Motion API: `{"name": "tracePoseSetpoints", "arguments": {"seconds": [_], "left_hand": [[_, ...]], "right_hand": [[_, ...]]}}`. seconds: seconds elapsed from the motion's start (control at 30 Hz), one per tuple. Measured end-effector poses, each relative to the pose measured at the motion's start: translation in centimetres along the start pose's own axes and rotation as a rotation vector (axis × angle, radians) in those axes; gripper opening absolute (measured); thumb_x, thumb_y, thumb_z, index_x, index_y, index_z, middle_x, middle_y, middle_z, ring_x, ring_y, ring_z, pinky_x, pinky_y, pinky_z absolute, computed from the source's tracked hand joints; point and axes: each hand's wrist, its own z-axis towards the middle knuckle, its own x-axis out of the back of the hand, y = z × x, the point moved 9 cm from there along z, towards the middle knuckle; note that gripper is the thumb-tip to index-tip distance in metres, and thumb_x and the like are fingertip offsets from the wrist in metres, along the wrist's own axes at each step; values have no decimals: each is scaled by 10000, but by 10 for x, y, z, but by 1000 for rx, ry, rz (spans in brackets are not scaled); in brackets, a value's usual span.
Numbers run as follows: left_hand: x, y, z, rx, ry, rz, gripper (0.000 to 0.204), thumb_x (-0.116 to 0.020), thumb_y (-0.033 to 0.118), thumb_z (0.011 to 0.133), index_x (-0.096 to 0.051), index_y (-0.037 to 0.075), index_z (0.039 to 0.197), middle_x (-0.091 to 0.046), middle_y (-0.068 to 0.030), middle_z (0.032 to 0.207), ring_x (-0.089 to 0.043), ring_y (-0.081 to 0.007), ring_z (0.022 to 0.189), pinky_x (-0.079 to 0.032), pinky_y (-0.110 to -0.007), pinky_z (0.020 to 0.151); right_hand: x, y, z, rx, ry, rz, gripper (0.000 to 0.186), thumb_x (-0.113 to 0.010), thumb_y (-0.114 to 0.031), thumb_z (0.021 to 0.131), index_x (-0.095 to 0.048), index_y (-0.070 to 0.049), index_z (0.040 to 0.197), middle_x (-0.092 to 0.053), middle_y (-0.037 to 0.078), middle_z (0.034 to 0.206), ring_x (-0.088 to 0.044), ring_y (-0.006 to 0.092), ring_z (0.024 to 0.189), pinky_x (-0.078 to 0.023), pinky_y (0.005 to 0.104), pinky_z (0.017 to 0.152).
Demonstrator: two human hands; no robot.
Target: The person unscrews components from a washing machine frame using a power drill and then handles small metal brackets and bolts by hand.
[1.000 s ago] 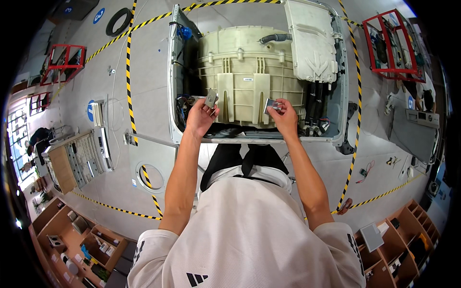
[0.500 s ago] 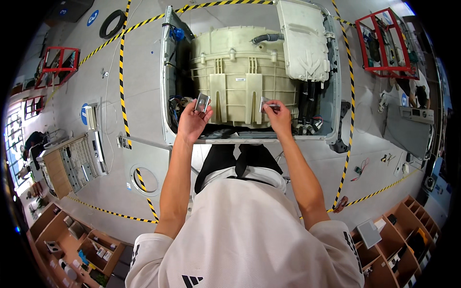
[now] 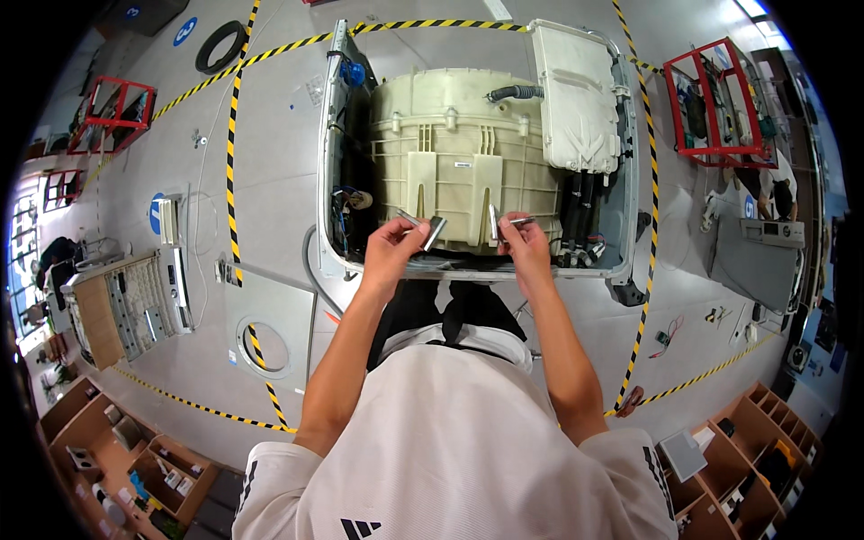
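Observation:
My left hand (image 3: 387,259) pinches a small metal bracket (image 3: 436,232), a flat silvery piece with a second metal end showing above the knuckles. Across from it, my right hand (image 3: 529,250) is closed on a similar metal bracket (image 3: 494,222), whose bar-like end sticks out to the right past the fingers. Both pieces are held up over the front edge of an opened washing machine (image 3: 441,270). Beneath and beyond them lies its cream plastic tub (image 3: 450,135), ribbed, with two upright slotted mounts. Neither hand appears to touch the tub.
A white plastic housing (image 3: 576,99) and a grey corrugated hose (image 3: 515,93) sit over the tub. Loose wiring (image 3: 351,200) hangs inside the left wall. On the floor lie a panel with a round hole (image 3: 292,315) and a black rubber ring (image 3: 220,47). Red racks (image 3: 720,103) stand farther off.
My left hand has turned from palm-up to a pinch and moved right with its bracket, closer to my right hand. The machine sits slightly lower in view.

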Motion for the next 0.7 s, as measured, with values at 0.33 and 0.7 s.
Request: {"name": "tracePoseSetpoints", "arguments": {"seconds": [0.33, 0.7], "left_hand": [[-11, 3, -14, -53, -93, 215, 126, -653, 66, 810, -609, -2, 906, -627, -41, 816, -566, -56, 716, -441, -195, 596], [-35, 30, -25, -384, -115, 610, 112, -677, 12, 733, -632, 1, 836, -561, -58, 1007, -515, -55, 592, -437, -206, 537]], "right_hand": [[-30, -29, -35, 144, -31, -52, 117, -605, -133, 859, -579, -46, 932, -595, 0, 808, -528, 57, 694, -424, 208, 615], [-63, -42, -64, 411, -95, -467, 274, -624, -90, 799, -612, -38, 1067, -601, 39, 831, -566, 99, 730, -459, 223, 610]]}}
